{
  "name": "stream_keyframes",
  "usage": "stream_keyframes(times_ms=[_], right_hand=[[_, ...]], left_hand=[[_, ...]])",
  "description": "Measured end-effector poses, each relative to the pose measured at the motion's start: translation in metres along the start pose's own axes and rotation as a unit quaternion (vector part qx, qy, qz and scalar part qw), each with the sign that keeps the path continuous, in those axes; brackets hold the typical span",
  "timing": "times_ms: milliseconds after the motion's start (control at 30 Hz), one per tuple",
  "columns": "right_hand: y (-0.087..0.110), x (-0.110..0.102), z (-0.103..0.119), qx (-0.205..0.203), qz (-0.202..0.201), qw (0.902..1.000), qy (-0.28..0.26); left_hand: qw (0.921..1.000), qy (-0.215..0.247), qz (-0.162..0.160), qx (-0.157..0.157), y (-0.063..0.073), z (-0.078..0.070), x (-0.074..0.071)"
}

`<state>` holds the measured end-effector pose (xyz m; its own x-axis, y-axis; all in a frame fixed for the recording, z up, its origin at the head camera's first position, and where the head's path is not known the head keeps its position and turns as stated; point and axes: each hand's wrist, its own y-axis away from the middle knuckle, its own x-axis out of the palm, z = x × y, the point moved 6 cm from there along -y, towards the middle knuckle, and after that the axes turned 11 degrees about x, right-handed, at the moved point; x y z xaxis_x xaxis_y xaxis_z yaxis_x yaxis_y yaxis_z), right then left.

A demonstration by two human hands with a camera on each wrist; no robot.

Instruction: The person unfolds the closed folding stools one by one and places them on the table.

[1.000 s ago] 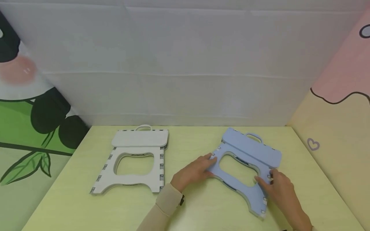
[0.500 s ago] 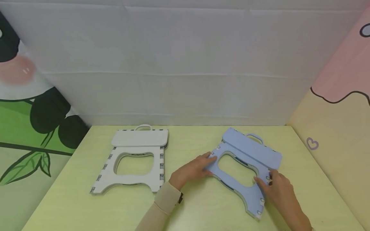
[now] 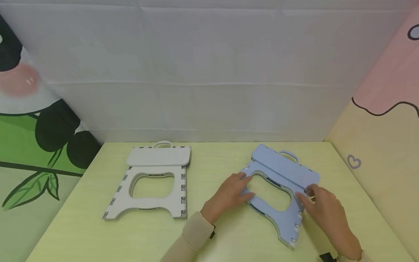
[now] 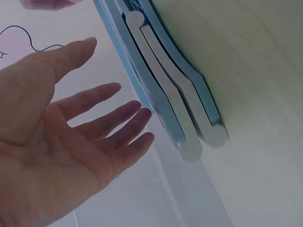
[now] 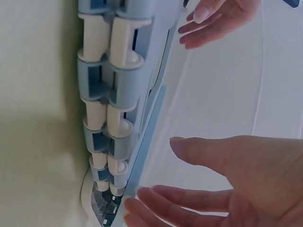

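A folded blue step stool (image 3: 284, 165) lies flat at the right in the head view, turned at an angle, its handle at the far side. My left hand (image 3: 229, 196) reaches over its left side with fingers spread. In the left wrist view that hand (image 4: 85, 127) has relaxed fingers beside the stool's layered blue and white edge (image 4: 189, 71). At the stool's right side is my right hand (image 3: 327, 214), fingertips right at the edge below the seat panel. The right wrist view shows its thumb and fingers (image 5: 208, 179) apart, near the hinged edge (image 5: 125, 90).
A folded white step stool (image 3: 158, 157) lies on the left half of the pale yellow table (image 3: 82, 225). A white cloth backdrop (image 3: 209, 72) stands behind the table, with painted panels at the left and right (image 3: 376, 138).
The blue stool has turned slightly, its near end shifting left. My left hand has moved right over its side. My right hand has moved right and loosened at the edge.
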<state>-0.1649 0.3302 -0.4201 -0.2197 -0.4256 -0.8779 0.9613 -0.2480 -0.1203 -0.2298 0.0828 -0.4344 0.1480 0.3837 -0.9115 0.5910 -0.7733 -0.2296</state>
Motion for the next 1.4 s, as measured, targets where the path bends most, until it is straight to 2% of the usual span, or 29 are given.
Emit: stream_keyframes(times_ms=[167,333,600,767,967,1100,1267,1400], right_hand=[[-0.01,-0.005,0.002,-0.025,-0.034,0.9991,-0.005],[-0.019,-0.007,0.001,-0.042,-0.062,0.9972,-0.008],[-0.035,-0.01,0.001,-0.063,-0.093,0.9935,-0.015],[-0.043,-0.01,-0.002,-0.054,-0.082,0.995,-0.019],[-0.049,-0.006,-0.005,-0.044,-0.069,0.9964,-0.019],[-0.055,-0.004,-0.008,-0.04,-0.064,0.997,-0.017],[-0.064,-0.001,-0.012,-0.038,-0.058,0.9975,-0.012],[-0.069,0.002,-0.014,-0.039,-0.053,0.9978,-0.012]], left_hand=[[0.999,-0.028,-0.034,0.011,-0.005,-0.01,0.002],[0.9975,-0.044,-0.049,0.024,-0.011,-0.021,0.006],[0.9943,-0.077,-0.071,0.021,-0.016,-0.037,0.012],[0.9921,-0.1,-0.075,0.015,-0.018,-0.046,0.014],[0.9866,-0.123,-0.107,0.014,-0.019,-0.056,0.012],[0.9857,-0.12,-0.117,0.014,-0.019,-0.06,0.012],[0.9865,-0.114,-0.118,0.005,-0.021,-0.064,0.014],[0.989,-0.106,-0.102,-0.014,-0.023,-0.066,0.018]])
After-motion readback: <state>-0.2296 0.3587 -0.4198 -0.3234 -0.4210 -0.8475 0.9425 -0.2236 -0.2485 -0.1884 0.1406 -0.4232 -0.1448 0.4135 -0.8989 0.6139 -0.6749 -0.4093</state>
